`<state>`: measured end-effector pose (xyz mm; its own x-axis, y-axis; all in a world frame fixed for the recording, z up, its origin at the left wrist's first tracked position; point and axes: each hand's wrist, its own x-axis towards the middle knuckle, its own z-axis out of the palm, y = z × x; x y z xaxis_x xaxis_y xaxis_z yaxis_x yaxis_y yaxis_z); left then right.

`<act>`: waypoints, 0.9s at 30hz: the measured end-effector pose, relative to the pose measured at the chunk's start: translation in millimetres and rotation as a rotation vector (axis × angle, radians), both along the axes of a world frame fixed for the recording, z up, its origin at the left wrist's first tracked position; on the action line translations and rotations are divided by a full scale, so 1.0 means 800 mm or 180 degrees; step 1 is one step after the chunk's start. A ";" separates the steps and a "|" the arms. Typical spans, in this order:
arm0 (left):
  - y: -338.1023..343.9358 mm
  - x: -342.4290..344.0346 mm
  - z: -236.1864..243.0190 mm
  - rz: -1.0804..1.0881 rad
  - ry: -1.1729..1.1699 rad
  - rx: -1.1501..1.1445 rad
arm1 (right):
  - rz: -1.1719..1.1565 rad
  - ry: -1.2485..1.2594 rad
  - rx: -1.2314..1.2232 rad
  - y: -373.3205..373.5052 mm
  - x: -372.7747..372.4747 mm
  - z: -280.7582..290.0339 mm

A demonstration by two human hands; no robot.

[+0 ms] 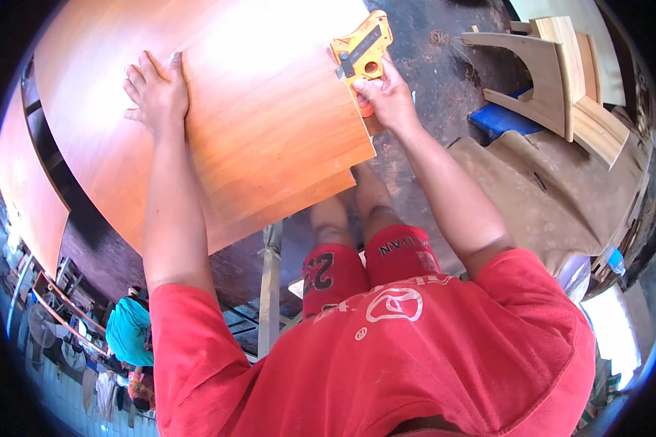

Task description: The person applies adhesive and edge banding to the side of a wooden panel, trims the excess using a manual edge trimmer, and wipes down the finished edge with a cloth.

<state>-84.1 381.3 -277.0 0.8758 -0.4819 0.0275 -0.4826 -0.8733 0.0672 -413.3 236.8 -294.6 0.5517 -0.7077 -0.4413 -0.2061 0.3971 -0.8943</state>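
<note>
A large orange-brown wood sheet (270, 146), thin at its edges, lies in front of me with bright glare across its far part. My left hand (160, 95) rests flat on it, palm down, with the fingers spread. At the sheet's right edge my right hand (388, 96) is closed around the lower part of a yellow-orange hand tool (362, 51). The tool has a dark metal bar across it and a round hole, and it sits against the edge. My right palm hides part of its handle. Below the near edge another strip of similar board (284, 207) shows.
Pale wooden frame pieces (565, 80) stand at the right, near a blue object (499, 120) and a brown sheet (554, 189). Another board (33, 182) lies at far left. A person in a teal shirt (129, 331) is at lower left. A wooden post (270, 280) stands beside my legs.
</note>
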 end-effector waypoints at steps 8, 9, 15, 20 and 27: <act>0.000 0.001 -0.001 -0.0022 -0.0037 -0.0014 | 0.0060 0.0063 0.0062 0.005 -0.009 0.001; 0.000 0.000 -0.001 -0.0020 -0.0029 -0.0018 | 0.0042 0.0078 0.0090 0.005 -0.010 0.003; 0.000 0.001 -0.001 -0.0023 -0.0041 0.0008 | -0.0004 -0.0058 0.0074 0.009 -0.013 0.006; 0.002 0.001 -0.002 -0.0033 -0.0083 0.0018 | -0.0038 -0.0043 0.0158 0.019 -0.026 0.008; 0.003 0.003 -0.006 -0.0066 -0.0107 -0.0053 | 0.0054 0.0220 0.0231 0.032 -0.043 0.021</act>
